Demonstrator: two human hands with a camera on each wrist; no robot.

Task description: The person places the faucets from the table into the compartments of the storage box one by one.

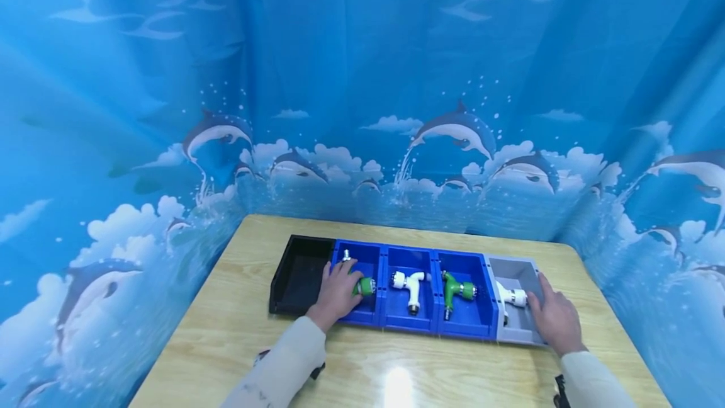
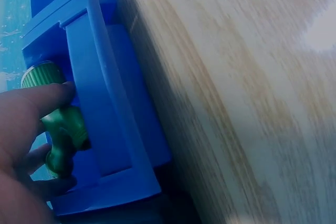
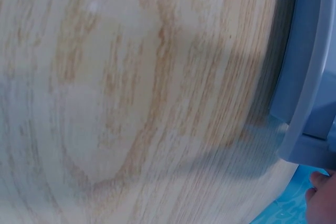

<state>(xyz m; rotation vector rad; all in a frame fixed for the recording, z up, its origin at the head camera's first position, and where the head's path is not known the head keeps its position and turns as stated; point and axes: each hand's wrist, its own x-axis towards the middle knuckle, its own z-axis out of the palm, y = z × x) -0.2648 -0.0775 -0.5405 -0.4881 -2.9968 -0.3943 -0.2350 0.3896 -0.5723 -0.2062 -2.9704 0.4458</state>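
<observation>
In the leftmost blue bin (image 1: 358, 318), a green tap (image 1: 365, 286) lies under my left hand (image 1: 338, 291). In the left wrist view the thumb and fingers curl about this green tap, the thumb over its body below the ribbed knob. At the other end of the row, my right hand (image 1: 557, 318) grips the right wall of the grey bin (image 1: 518, 335), thumb on the inner side. Next to that thumb lies a white tap (image 1: 514, 296). In the right wrist view only a little of the hand shows, beyond the grey bin's corner.
Between the hands, the middle blue bin holds a white tap (image 1: 413, 291) and the right blue bin a green tap (image 1: 453, 288). A black bin (image 1: 300, 276) ends the row on the left. The row stands on a wooden table (image 1: 351, 370), with a dolphin-print curtain (image 1: 362, 80) behind.
</observation>
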